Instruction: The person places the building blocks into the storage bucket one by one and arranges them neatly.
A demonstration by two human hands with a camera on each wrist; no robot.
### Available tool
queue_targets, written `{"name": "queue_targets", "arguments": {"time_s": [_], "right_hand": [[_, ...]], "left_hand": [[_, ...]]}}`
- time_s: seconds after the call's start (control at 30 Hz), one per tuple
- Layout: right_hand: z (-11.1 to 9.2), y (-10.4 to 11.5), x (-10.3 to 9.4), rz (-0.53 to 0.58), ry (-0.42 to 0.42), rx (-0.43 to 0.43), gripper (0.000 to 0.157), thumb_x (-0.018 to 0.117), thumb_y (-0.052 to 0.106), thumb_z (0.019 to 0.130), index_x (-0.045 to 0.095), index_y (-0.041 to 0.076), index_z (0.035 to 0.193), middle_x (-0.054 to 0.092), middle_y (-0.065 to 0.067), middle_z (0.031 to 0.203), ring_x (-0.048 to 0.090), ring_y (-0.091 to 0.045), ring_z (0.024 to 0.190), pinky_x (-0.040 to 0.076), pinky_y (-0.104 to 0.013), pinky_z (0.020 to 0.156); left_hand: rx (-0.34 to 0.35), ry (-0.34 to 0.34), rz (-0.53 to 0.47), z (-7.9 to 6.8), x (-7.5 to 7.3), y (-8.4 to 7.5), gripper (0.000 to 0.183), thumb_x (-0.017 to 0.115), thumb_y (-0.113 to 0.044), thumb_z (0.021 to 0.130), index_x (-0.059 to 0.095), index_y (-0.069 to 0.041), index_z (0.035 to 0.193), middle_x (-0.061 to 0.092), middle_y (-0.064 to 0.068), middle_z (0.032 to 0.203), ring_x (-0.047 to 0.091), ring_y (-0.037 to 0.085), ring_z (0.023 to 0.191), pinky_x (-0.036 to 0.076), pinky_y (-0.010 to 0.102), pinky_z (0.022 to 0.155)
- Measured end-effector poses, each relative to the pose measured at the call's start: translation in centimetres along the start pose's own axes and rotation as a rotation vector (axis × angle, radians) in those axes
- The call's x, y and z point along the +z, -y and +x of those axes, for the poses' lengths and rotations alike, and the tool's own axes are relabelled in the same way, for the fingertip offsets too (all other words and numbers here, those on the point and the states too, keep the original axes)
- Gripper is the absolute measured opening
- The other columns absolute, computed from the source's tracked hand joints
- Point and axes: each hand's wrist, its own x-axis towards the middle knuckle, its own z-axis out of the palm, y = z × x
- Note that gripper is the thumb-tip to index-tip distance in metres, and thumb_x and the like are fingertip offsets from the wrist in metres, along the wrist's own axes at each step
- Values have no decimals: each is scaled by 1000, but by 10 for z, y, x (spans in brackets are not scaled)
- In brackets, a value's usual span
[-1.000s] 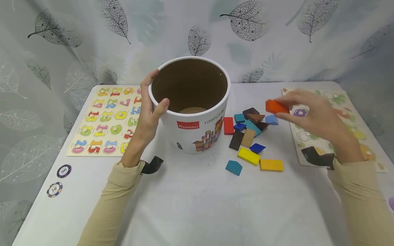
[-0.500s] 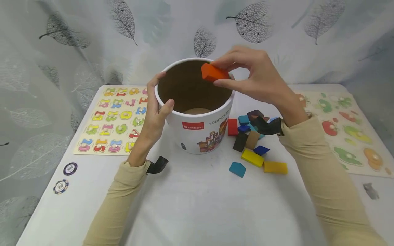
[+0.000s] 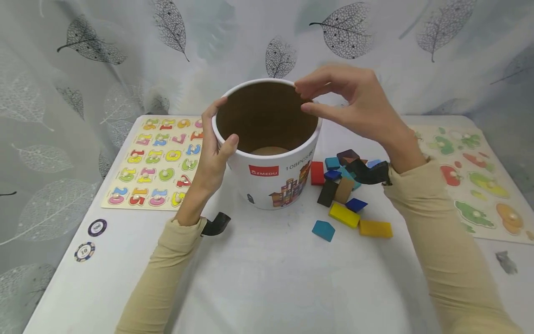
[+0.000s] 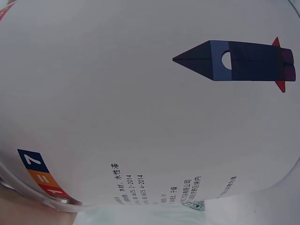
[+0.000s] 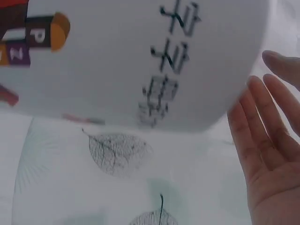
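A white cylindrical bucket (image 3: pixel 239 178) with a brown inside stands on the table, its mouth tilted towards the head camera. My left hand (image 3: pixel 210 162) grips its left rim, thumb at the front and fingers round the side; the left wrist view shows the bucket's printed wall (image 4: pixel 117 103) close up. Over the right rim is my right hand (image 3: pixel 359 102), thumb and fingers apart and nothing visible between them. Some of the bucket's inside is hidden, and no block shows in it. Several coloured wooden blocks (image 3: pixel 344 215) lie to the right of the bucket, partly under the right wrist.
A number puzzle board (image 3: pixel 152 162) lies at the left, with two poker chips (image 3: pixel 97 227) in front of it. A vegetable puzzle board (image 3: pixel 479 185) lies at the right beside a small grey piece (image 3: pixel 506 262). A leaf-patterned curtain (image 3: pixel 250 37) hangs behind.
My right hand carried an orange block from the right to above the bucket's mouth and let it go; the block is out of sight now. The left hand keeps its grip on the rim.
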Motion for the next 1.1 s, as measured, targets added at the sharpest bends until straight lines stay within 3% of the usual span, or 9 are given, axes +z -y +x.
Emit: {"name": "queue_targets", "arguments": {"time_s": [0.17,0.33,0.47,0.57,0.6,0.73,0.93,1.1], "right_hand": [[-27,-15,-19,-72,-30,102,42,74,-3,81,67,5,121,66,-7,115,63,-5,105,48,-16,97],[-69,-47,-26,-230,83,293,40,75,13,85,66,17,124,66,0,118,59,-2,105,43,-10,97],[-103,-77,-24,-234,184,453,40,76,18,84,66,16,123,66,-3,122,60,-16,109,44,-32,106],[-122,-95,-21,-193,229,550,41,77,13,83,65,10,122,66,-10,121,61,-27,110,43,-53,105],[-127,-100,-20,-185,243,574,41,77,11,83,65,9,123,65,-12,121,61,-29,110,43,-55,104],[-137,-113,-14,-185,282,601,42,76,7,82,65,8,123,64,-15,119,60,-32,109,48,-53,98],[-140,-118,-10,-210,295,626,41,75,1,82,67,7,121,64,-14,114,60,-30,105,50,-52,96],[-144,-122,-9,-223,320,658,40,75,8,84,65,8,124,65,-15,118,60,-31,107,50,-51,96]], "left_hand": [[1,-9,6,0,0,0,99,62,-70,77,23,-14,149,32,9,152,34,33,135,37,52,109],[9,-21,4,0,0,0,94,61,-66,80,24,-13,150,32,9,151,36,32,135,35,59,108],[13,-19,-6,0,0,1,91,60,-63,81,25,-14,149,33,10,151,36,31,135,35,60,108],[18,-18,-10,0,1,1,91,60,-64,81,25,-15,149,33,8,151,36,31,135,35,59,108],[20,-17,-13,0,2,1,89,60,-62,82,25,-15,149,33,9,151,36,31,135,35,59,108],[29,-20,-25,0,2,2,86,60,-58,83,26,-15,149,34,10,150,36,33,135,35,58,108],[16,-26,-23,-1,3,2,95,62,-68,79,26,-15,148,35,10,150,35,33,135,35,59,108],[22,-27,-15,-1,3,2,97,61,-69,78,25,-14,149,34,9,150,36,32,134,36,58,108]]}}
